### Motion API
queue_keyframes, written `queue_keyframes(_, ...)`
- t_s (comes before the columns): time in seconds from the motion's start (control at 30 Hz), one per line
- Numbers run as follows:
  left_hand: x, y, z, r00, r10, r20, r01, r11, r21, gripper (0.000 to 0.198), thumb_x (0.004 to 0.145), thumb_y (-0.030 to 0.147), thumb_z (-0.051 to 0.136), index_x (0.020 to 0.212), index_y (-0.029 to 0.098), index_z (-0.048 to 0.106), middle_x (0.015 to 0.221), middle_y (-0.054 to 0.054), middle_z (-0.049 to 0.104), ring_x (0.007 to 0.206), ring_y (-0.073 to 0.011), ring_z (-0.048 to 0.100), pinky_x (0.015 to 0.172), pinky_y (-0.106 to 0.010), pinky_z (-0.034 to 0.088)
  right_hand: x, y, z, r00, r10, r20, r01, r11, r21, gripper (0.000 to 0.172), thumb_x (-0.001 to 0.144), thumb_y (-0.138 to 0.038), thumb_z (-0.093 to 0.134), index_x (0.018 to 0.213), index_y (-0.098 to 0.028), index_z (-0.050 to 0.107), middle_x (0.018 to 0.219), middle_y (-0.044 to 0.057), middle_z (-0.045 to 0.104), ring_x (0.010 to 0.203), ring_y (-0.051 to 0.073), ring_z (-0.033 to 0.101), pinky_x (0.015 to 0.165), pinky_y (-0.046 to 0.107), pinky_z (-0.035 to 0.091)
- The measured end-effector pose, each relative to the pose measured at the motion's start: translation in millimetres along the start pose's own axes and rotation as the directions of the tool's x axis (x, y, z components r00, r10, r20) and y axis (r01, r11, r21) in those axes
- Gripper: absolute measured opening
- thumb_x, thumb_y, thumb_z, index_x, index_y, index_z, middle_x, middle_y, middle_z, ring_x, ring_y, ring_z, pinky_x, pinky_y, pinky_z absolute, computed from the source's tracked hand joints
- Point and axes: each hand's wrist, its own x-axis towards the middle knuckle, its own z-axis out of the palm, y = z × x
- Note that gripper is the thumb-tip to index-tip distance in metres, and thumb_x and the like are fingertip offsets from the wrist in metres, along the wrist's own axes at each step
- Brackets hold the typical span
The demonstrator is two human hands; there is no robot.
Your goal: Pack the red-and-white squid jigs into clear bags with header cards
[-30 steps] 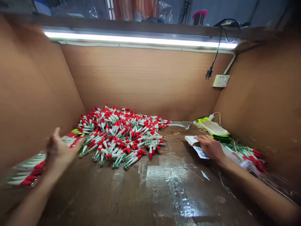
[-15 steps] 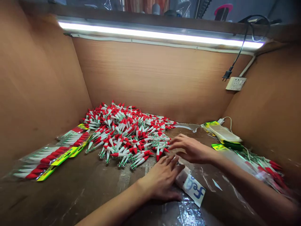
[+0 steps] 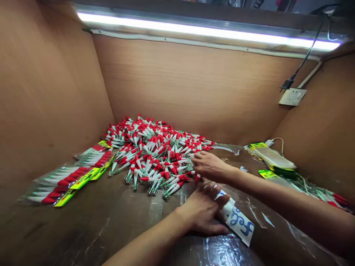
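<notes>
A large heap of red-and-white squid jigs (image 3: pixel 155 147) with green-tinted hooks lies at the centre back. My right hand (image 3: pixel 212 165) is at the heap's right edge, fingers curled down on a squid jig whose red tip shows just below them. Nearer to me, my left hand (image 3: pixel 203 212) rests low with bent fingers and thumb spread apart; nothing shows in its grasp, though its palm side is hidden. Beside and partly under it lies a white strip with blue handwriting (image 3: pixel 240 224).
Clear packs of squid jigs with yellow-green cards (image 3: pixel 74 177) overlap at left. Empty packaging bags (image 3: pixel 271 157) are stacked at right, near more packed jigs (image 3: pixel 324 195). Partition walls surround the table (image 3: pixel 111 225). A black plug (image 3: pixel 287 85) hangs by a socket (image 3: pixel 293 96).
My right hand has moved left onto the heap's edge and its fingers have closed in. My left hand stays by the handwritten strip. The camera view has shifted slightly.
</notes>
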Motion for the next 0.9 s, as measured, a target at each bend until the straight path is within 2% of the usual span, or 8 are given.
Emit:
queue_keyframes(0.13,-3,-2,-8.5,1.000,0.018,-0.017,-0.019,1.000,-0.025,0.092,0.075,0.077,0.063,0.147,0.024,0.040,0.123,-0.012,0.058,0.118,-0.0342,0.052,0.108,-0.048,0.034,-37,21,-12,0.912,0.378,-0.161,-0.325,0.903,0.281,0.013,0.095,-0.019,0.057,0.090,-0.017,0.069,0.095,0.009,0.065,0.086,0.019,0.057,0.077,0.030,0.043)
queue_keyframes(0.27,-14,-8,-19.1,0.999,-0.023,0.032,0.025,0.997,-0.068,0.095,0.070,0.076,0.070,0.146,0.025,0.041,0.120,-0.010,0.060,0.110,-0.0320,0.055,0.098,-0.043,0.043,-102,10,-6,0.694,0.720,-0.012,-0.450,0.447,0.773,0.020,0.093,-0.036,0.061,0.099,-0.018,0.067,0.086,0.004,0.067,0.075,0.017,0.061,0.067,0.027,0.045)
queue_keyframes(0.37,-20,-14,-20.2,0.995,-0.096,0.036,0.097,0.994,-0.057,0.091,0.070,0.069,0.076,0.144,0.026,0.044,0.122,-0.010,0.059,0.112,-0.0323,0.053,0.099,-0.044,0.044,-157,-21,3,0.622,0.740,0.256,-0.481,0.103,0.871,0.030,0.087,-0.045,0.068,0.099,-0.018,0.066,0.085,0.003,0.069,0.073,0.017,0.062,0.063,0.025,0.045)
queue_keyframes(0.5,-17,-14,-13.5,0.979,-0.205,0.021,0.206,0.976,-0.067,0.094,0.067,0.068,0.079,0.143,0.025,0.045,0.124,-0.011,0.057,0.113,-0.0336,0.052,0.098,-0.046,0.045,-202,-71,18,0.602,0.662,0.446,-0.515,-0.105,0.851,0.035,0.091,-0.051,0.062,0.104,-0.018,0.066,0.094,0.006,0.072,0.083,0.020,0.065,0.070,0.028,0.049)
queue_keyframes(0.6,-14,-9,-10.2,0.973,-0.229,0.017,0.230,0.969,-0.087,0.092,0.067,0.066,0.080,0.142,0.026,0.045,0.123,-0.009,0.057,0.112,-0.0325,0.052,0.097,-0.046,0.046,-201,-95,28,0.607,0.665,0.435,-0.532,-0.067,0.844,0.036,0.096,-0.051,0.054,0.109,-0.020,0.068,0.099,0.008,0.073,0.088,0.023,0.066,0.077,0.032,0.051)
queue_keyframes(0.7,-13,-4,-9.8,0.969,-0.247,0.003,0.246,0.965,-0.088,0.091,0.069,0.062,0.081,0.144,0.026,0.043,0.126,-0.009,0.056,0.114,-0.0323,0.051,0.099,-0.046,0.046,-179,-104,34,0.610,0.726,0.317,-0.593,0.153,0.791,0.031,0.095,-0.047,0.057,0.100,-0.021,0.074,0.092,0.008,0.071,0.086,0.024,0.064,0.078,0.035,0.049)
queue_keyframes(0.8,-13,-1,-9.8,0.963,-0.270,0.005,0.269,0.959,-0.090,0.094,0.069,0.060,0.081,0.146,0.026,0.040,0.128,-0.010,0.055,0.116,-0.0327,0.050,0.099,-0.047,0.045,-158,-105,39,0.666,0.716,0.209,-0.598,0.345,0.724,0.023,0.096,-0.038,0.059,0.094,-0.023,0.076,0.084,0.007,0.069,0.085,0.023,0.060,0.077,0.035,0.047)
queue_keyframes(0.9,-14,0,-9.5,0.955,-0.297,0.012,0.297,0.951,-0.088,0.094,0.069,0.058,0.082,0.147,0.026,0.040,0.127,-0.010,0.055,0.117,-0.0334,0.049,0.099,-0.047,0.046,-150,-108,43,0.731,0.662,0.165,-0.546,0.424,0.723,0.018,0.096,-0.031,0.060,0.092,-0.026,0.077,0.086,0.005,0.067,0.089,0.022,0.058,0.078,0.033,0.046)
